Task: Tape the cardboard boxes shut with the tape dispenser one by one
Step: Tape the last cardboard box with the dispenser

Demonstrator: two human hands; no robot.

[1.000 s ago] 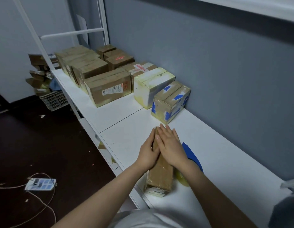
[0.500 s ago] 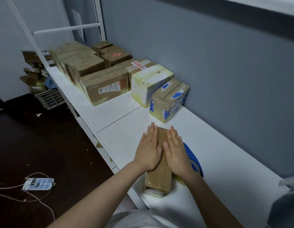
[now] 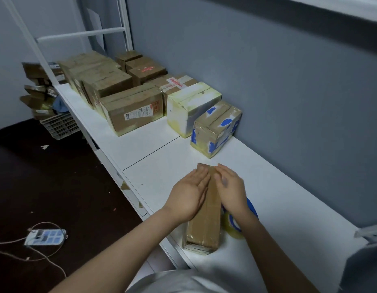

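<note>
Long narrow cardboard box (image 3: 205,220) lay flat on the white table (image 3: 289,208), lower centre of frame, near the table's front edge, long axis running away from the camera, glossy tape over its top and near end. Left hand (image 3: 189,195) lay flat on the left part of the box top, fingers straight and together, gripping nothing. Right hand (image 3: 230,191) sat over the right top edge of the box, motion-blurred; fingers looked extended and relaxed, not curled round anything. Both hands side by side, a strip of box top showing between them. Tape dispenser (image 3: 252,208), blue with a clear yellowish roll, sat on the table just right of the box, partly hidden behind the right wrist. Blue-patched box (image 3: 217,127) stood above centre against the grey wall (image 3: 289,92), apart from the hands. Further up-left: a white-and-yellow box (image 3: 191,104), a labelled brown box (image 3: 134,108), then more brown boxes packed together toward the upper left. On the dark floor (image 3: 56,187), left side: a power strip (image 3: 45,236) with cable at lower left, a plastic crate (image 3: 58,125) at mid-left.
</note>
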